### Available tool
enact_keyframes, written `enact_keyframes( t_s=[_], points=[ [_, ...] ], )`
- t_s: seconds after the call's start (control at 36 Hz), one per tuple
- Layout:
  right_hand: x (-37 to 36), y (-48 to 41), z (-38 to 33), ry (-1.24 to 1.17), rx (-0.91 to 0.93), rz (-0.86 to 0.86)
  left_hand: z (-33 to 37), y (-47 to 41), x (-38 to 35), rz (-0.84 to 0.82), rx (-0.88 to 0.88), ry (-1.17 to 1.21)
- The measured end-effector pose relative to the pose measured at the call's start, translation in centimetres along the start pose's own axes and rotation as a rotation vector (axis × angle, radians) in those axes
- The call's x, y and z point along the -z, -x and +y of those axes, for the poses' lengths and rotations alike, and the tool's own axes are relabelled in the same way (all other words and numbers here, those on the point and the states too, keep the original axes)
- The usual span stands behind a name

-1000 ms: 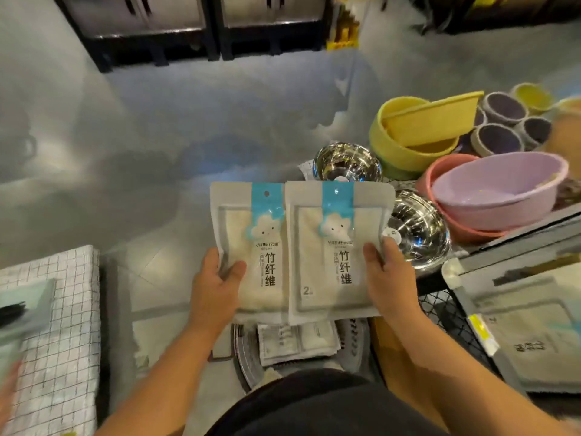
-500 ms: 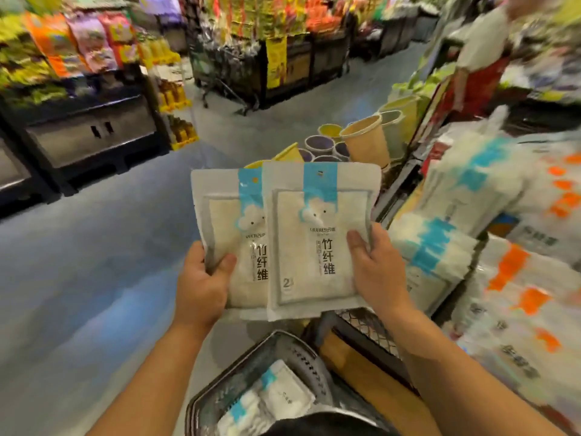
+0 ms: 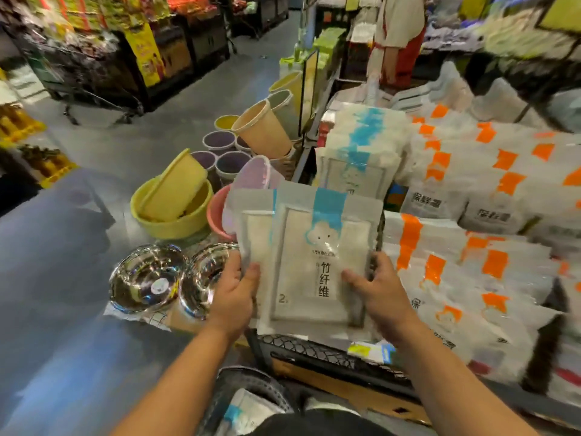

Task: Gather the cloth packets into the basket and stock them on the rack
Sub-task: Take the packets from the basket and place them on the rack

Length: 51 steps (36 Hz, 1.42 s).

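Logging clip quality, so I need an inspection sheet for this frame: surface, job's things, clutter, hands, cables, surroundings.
Surface: rack with a mesh front, piled with orange-strip packs and blue-strip ones.
Job's things: two overlapping packets held above the rack's edge; basket below holds more.
Clutter: steel bowls and yellow basins beside the rack.
Hands: left hand and right hand grip the packets' lower sides, thumbs in front.
Cables: nothing seen.
Surroundings: shop aisle, stocked shelves, a person beyond the rack.
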State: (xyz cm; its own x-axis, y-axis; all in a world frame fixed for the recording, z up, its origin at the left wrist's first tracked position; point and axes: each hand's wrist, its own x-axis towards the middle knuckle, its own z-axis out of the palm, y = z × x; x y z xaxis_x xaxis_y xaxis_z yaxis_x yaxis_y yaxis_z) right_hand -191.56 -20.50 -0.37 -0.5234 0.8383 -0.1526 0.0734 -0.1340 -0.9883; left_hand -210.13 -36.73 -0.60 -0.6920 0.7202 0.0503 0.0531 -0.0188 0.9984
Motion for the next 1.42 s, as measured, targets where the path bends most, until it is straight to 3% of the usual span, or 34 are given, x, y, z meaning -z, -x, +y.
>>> enact_keyframes(
  t_s=[0.08, 0.17, 0.31, 0.44, 0.56, 0.67, 0.86, 0.97, 1.06, 1.19, 1.25, 1.31, 1.42],
  points=[
    [1.5, -2.1, 2.1, -0.132, -0.125, -0.03, -1.8, -2.7, -1.6, -0.061, 0.036, -0.136],
    [2.7, -4.3, 4.3, -0.106, -0.217, -0.017, -4.4, -5.3, -2.3, -0.158, 0.077, -0.393],
    [3.0, -7.1, 7.4, 0.098, -0.172, 0.087, -10.2, -10.2, -2.3, -0.158, 0.041, -0.616],
    [1.9, -9.0, 9.6, 0.17, -0.132, 0.162, -15.2, -12.3, -1.6, -0.077, 0.266, -0.891],
    [1.1, -9.0, 11.5, 0.309, -0.182, 0.208, -17.1, -11.5, -2.0, -0.089, 0.485, -0.949],
    [-0.4, -8.2, 14.6, 0.367, -0.314, 0.232, -17.9, -11.6, -2.0, -0.06, 0.489, -0.991],
    [-2.5, -10.1, 18.6, 0.388, -0.631, 0.437, -17.4, -11.7, -2.1, -0.049, 0.546, -1.018],
    [-3.4, -10.9, 20.4, 0.347, -0.806, 0.599, -17.4, -11.7, -1.8, -0.052, 0.572, -0.988],
    [-3.4, -11.1, 21.5, 0.284, -0.941, 0.605, -17.2, -11.5, -1.6, -0.062, 0.553, -0.983],
    [-3.1, -10.5, 20.5, -0.019, -1.113, 0.437, -17.1, -11.5, -1.4, -0.07, 0.519, -0.978],
    [-2.6, -10.4, 20.0, 0.138, -1.121, 0.23, -17.2, -11.5, -1.3, -0.068, 0.52, -0.957],
    [-2.7, -10.4, 19.6, 0.349, -1.099, -0.097, -17.1, -11.5, -1.4, -0.075, 0.533, -0.959],
    [-4.0, -12.1, 20.1, 0.767, -0.875, -0.645, -16.7, -11.6, -1.5, -0.083, 0.53, -0.987]
  ],
)
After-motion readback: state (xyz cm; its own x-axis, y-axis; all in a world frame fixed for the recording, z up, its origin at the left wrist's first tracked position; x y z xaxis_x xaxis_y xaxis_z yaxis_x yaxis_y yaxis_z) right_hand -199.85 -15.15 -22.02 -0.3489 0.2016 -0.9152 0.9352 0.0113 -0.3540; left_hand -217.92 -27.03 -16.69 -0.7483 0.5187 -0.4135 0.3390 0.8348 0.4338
